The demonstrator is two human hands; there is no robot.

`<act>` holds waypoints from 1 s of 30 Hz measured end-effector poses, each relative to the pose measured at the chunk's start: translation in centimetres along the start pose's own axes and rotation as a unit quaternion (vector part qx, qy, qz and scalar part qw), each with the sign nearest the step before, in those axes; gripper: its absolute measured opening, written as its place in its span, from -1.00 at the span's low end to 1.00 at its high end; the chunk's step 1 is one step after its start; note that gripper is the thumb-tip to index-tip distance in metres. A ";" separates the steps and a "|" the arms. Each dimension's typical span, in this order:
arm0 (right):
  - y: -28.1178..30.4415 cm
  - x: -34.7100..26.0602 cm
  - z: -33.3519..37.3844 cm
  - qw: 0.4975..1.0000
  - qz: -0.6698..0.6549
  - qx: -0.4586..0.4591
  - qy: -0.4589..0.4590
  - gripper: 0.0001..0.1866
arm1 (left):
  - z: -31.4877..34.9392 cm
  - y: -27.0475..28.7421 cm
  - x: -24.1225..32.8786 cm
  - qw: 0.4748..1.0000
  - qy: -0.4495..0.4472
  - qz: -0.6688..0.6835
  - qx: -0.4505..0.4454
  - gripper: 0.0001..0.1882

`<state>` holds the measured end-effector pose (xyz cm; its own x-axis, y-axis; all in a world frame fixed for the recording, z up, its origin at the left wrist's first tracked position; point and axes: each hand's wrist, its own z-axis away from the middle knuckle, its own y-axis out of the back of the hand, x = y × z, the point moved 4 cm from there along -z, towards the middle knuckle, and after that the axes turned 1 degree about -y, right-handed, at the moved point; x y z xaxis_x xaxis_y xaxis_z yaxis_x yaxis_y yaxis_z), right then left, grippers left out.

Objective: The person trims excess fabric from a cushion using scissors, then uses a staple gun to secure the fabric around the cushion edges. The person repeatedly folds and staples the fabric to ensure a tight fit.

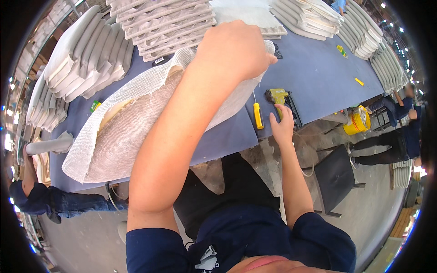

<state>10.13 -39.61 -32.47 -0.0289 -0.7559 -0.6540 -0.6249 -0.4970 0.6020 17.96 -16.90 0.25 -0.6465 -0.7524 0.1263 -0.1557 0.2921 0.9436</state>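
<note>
My left hand (234,50) is closed over the far right end of a cushion (136,132) wrapped in light grey woven fabric. The cushion is tilted on the table, and a fold of its cloth stands loose, with yellowish padding showing inside. My left forearm crosses in front of it and hides part of it. Just right of the cushion lies a screwdriver (258,116) with a yellow handle. By the table's front edge, my right hand (283,125) has thumb and fingers apart beside a yellow-green and black staple gun (278,96); its fingertips are at the tool's body.
Stacked grey padded panels (164,22) stand at the back of the blue-grey table (314,77); another stack (91,59) is at left. A yellow cutter (358,81) lies at right. Beyond the edge are a yellow bucket (357,122) and a dark chair (334,177). Other people work at both sides.
</note>
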 end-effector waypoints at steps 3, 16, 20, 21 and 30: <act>1.3 -7.9 -1.8 0.958 -0.284 -0.022 -0.035 -0.72 | -0.7 -0.4 -0.7 1.000 -0.002 -0.003 0.010 -0.35; 3.1 -22.9 -9.7 0.900 -0.425 -0.100 0.003 -0.37 | -4.0 -0.2 -4.3 0.992 -0.016 0.111 -0.056 -0.42; 3.2 -23.8 -10.0 0.869 -0.483 -0.111 0.003 -0.38 | -4.2 -0.6 -4.4 0.990 0.031 0.101 -0.094 -0.47; 3.0 -24.1 -9.9 0.855 -0.505 -0.114 0.007 -0.39 | -4.2 -0.6 -4.3 0.988 0.043 0.111 -0.096 -0.47; 0.5 -23.2 -9.6 0.660 -0.730 -0.154 -0.088 -0.50 | -5.6 -1.4 -4.3 0.981 0.070 0.102 -0.147 -0.48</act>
<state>17.99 -26.39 -12.57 0.3215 0.6716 -0.6675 0.1013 -0.7253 -0.6809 25.17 -17.38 0.13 -0.5289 -0.7761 0.3435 0.2026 0.2776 0.9391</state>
